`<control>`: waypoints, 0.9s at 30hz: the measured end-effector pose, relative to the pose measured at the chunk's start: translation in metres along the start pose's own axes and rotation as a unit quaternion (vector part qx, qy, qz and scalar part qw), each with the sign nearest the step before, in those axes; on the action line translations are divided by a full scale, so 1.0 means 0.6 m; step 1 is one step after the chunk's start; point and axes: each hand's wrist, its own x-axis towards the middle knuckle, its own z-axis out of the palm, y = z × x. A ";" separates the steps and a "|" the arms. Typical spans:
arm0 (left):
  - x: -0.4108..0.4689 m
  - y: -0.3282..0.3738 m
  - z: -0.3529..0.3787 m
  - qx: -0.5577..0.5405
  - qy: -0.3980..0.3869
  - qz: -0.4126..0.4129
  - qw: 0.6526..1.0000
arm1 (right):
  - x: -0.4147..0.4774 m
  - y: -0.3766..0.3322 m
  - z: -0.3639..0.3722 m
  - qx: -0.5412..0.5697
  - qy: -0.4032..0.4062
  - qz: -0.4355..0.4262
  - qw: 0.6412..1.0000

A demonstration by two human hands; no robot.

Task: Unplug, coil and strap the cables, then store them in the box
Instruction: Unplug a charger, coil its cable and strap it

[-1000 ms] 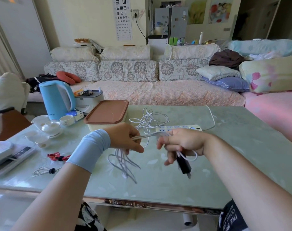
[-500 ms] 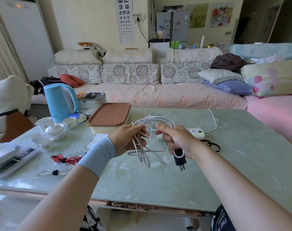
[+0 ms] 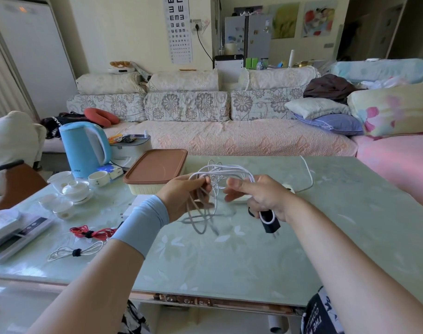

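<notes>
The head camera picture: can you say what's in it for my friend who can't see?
Two hands, left hand and right hand, coil a white cable above a green table; the right also holds its black plug. Two strapped cables and a lidded box lie to the left.

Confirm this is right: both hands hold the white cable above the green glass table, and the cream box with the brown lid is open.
One thing is wrong. The head view shows the cream box with the brown lid closed. Both the left hand and the right hand do hold the white cable above the green glass table.
</notes>
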 end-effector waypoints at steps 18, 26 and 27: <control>-0.009 -0.018 0.051 0.164 -0.030 -0.022 0.986 | 0.031 0.015 0.057 0.134 0.151 -0.035 0.979; -0.017 -0.026 0.006 0.457 -0.012 -0.036 0.889 | 0.033 0.014 0.010 0.239 0.184 -0.041 0.952; -0.021 -0.022 0.006 0.465 -0.019 -0.046 0.884 | 0.034 0.016 0.011 0.240 0.184 -0.039 0.952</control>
